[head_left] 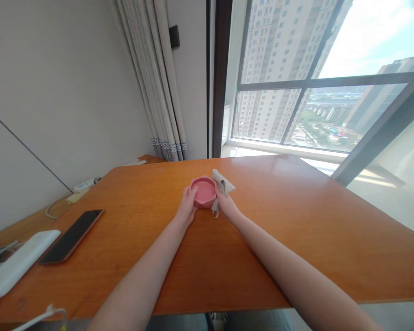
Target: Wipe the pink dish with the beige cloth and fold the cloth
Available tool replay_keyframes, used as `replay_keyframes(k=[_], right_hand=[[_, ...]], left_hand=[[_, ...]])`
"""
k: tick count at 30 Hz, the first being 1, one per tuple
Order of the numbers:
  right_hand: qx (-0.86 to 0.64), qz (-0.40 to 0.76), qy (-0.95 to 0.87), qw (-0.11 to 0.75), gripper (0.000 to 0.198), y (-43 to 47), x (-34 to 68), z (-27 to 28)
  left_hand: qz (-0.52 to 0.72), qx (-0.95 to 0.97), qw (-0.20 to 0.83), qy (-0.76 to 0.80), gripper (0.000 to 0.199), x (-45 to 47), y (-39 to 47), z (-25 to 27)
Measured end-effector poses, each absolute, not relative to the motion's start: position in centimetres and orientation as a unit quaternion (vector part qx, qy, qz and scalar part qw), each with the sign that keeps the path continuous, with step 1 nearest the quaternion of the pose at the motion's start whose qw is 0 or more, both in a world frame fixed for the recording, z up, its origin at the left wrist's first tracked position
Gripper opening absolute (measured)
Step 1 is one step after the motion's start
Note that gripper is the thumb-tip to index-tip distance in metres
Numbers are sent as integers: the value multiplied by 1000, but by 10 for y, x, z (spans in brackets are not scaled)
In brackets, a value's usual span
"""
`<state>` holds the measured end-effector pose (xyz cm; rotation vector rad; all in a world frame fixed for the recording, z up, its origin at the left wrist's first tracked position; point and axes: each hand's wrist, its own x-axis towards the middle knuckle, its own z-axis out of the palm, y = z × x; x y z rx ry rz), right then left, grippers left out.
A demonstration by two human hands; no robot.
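Note:
A shallow pink bowl (205,187) with a faceted outer wall is held up over the middle of the wooden table, its inside tilted toward me. My left hand (186,206) grips its left side, the thumb over the rim. On the right side, my right hand (227,203) is closed on a light grey cloth (222,182) pressed against the bowl's rim. One end of the cloth sticks up above the hand, and a fringed part hangs below it. Most fingers of both hands are hidden behind the bowl and cloth.
The wooden table (131,257) spreads around my arms. On its left lie a dark-screened phone (72,236) and a white flat device (22,262). A white cable (37,319) lies at the near left edge. A power strip (84,185) sits by the wall; a window is beyond.

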<state>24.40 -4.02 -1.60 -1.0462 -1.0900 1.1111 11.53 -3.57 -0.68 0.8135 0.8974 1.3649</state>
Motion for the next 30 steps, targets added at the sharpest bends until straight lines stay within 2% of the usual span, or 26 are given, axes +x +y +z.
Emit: replay_keyframes(k=[3, 6, 9, 12, 16, 20, 23, 27, 30], right_hand=[[-469, 449, -432, 626, 48, -46, 237, -15], [-467, 437, -429, 638, 47, -42, 245, -10], [-449, 453, -458, 619, 42, -35, 259, -5], [-447, 487, -474, 581, 39, -30, 268, -2], [-493, 518, -424, 556, 44, -31, 261, -10], [-513, 475, -417, 581, 52, -36, 246, -21], [-495, 434, -442, 609, 52, -37, 243, -22], [-454, 464, -449, 613, 46, -28, 260, -16], [-419, 521, -475, 572, 40, -23, 271, -11]], left_hand=[[595, 351, 631, 354, 44, 118, -37, -5], [522, 361, 681, 364, 50, 115, -40, -1], [458, 365, 712, 387, 54, 110, -42, 4], [424, 376, 729, 384, 50, 106, -44, 8], [462, 343, 708, 409, 41, 108, -41, 5], [526, 338, 695, 355, 35, 113, -37, -2], [540, 355, 672, 361, 41, 112, -37, -2], [410, 372, 735, 391, 54, 104, -40, 6], [349, 387, 762, 383, 56, 98, -42, 14]])
